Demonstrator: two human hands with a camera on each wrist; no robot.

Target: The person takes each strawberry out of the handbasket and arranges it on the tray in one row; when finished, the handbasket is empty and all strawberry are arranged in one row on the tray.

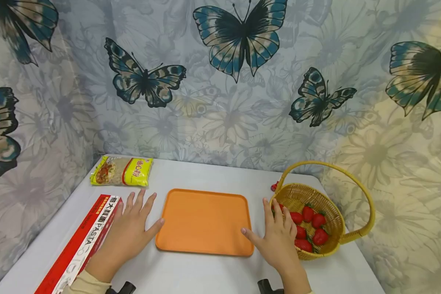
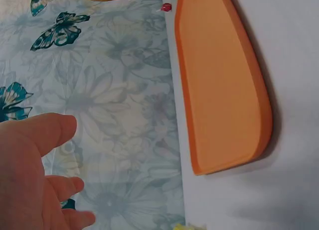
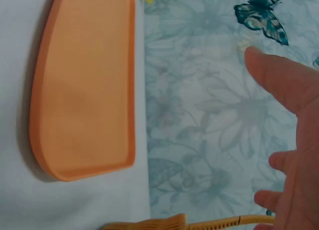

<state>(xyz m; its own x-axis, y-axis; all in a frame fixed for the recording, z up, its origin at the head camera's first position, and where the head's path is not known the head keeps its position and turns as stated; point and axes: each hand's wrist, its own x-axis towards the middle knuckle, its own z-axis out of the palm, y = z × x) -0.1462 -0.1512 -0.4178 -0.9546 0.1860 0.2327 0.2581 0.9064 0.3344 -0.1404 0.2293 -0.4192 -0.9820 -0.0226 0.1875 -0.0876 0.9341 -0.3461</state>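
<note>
An orange rectangular tray (image 1: 206, 222) lies bare on the white table between the two hands. My left hand (image 1: 130, 230) is held over the left side with fingers spread, its thumb near the tray's left edge; it overlaps a red and white pasta box (image 1: 82, 241) in the head view. On the other side my right hand (image 1: 279, 239) hovers with straight, spread fingers, thumb over the tray's right edge. Its fingers overlap the rim of a yellow wicker basket (image 1: 334, 204) with a tall handle. Several red strawberries (image 1: 319, 220) lie in that basket. Both hands hold nothing.
At the back left of the white table (image 1: 206, 173) lies a yellow and clear noodle packet (image 1: 123, 171). A small red object (image 1: 274, 186) sits behind the basket. Butterfly-printed cloth (image 1: 235, 122) hangs behind the table. Two black camera mounts (image 1: 126, 288) show at the wrists.
</note>
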